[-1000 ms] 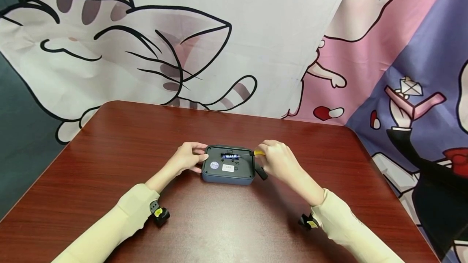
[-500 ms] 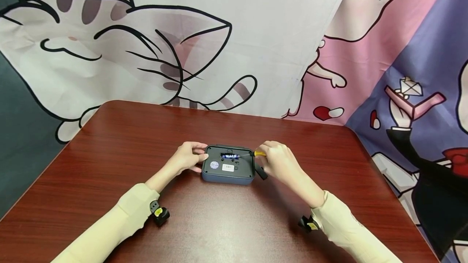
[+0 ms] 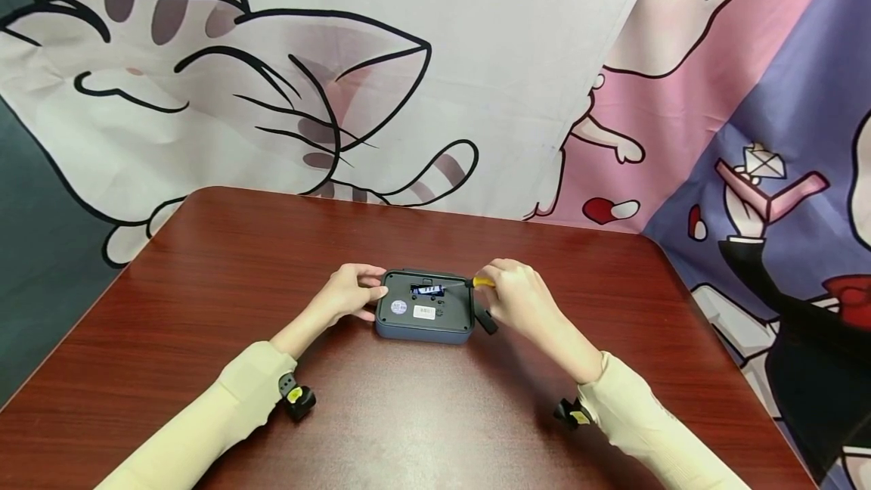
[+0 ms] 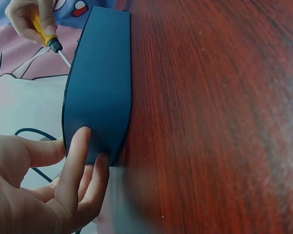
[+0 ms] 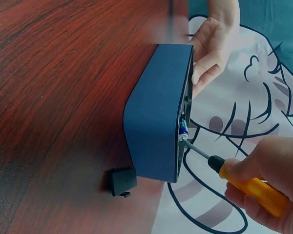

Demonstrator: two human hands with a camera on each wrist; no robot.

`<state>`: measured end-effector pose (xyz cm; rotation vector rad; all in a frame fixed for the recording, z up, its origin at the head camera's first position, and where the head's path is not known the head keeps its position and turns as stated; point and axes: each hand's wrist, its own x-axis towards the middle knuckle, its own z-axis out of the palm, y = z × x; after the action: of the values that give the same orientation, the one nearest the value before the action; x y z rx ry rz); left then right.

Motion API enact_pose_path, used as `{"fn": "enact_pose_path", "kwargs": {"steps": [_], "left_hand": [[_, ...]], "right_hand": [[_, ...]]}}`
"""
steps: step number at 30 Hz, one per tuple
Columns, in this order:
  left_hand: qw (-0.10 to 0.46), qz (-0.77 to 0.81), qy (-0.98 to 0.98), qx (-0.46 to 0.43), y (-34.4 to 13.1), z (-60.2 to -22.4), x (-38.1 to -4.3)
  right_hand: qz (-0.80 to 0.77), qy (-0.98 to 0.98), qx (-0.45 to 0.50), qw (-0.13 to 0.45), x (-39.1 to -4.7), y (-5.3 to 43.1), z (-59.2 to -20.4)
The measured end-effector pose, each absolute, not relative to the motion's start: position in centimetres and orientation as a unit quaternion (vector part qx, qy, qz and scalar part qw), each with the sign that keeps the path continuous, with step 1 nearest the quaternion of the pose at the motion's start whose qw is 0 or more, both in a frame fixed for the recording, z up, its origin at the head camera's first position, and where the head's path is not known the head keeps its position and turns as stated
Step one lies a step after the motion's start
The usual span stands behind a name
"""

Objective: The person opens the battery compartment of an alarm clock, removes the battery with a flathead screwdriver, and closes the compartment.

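A dark blue box-shaped device [image 3: 425,327] lies on the table with its black back panel facing up. In the panel's slot sits a blue battery [image 3: 427,290], slightly tilted, its near end protruding in the right wrist view [image 5: 183,130]. My left hand [image 3: 347,293] grips the device's left end, thumb on the panel's edge and fingers against the side. In my right hand [image 3: 513,293] is a yellow-handled screwdriver [image 5: 251,187], its metal shaft reaching to the battery's end. A small black cover [image 3: 486,320] lies beside the device's right end.
The reddish-brown wooden table [image 3: 408,414] extends around the device on every side. Behind it hangs a cartoon-printed cloth [image 3: 510,97]. Both wrists wear small black cameras.
The battery's right end has risen a little, so it now lies at a slant in the slot. My right hand and the screwdriver handle moved slightly up. My left hand stays put.
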<state>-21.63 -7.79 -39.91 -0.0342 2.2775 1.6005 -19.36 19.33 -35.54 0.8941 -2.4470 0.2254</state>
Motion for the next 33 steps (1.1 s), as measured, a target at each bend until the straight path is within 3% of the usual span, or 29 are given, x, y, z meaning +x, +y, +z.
{"fn": "enact_pose_path", "kwargs": {"steps": [33], "left_hand": [[0.179, 0.573, 0.8, -0.021, -7.76, -39.89, -21.63]], "right_hand": [[0.094, -0.907, 0.322, 0.255, -19.07, 19.97, -35.98]]}}
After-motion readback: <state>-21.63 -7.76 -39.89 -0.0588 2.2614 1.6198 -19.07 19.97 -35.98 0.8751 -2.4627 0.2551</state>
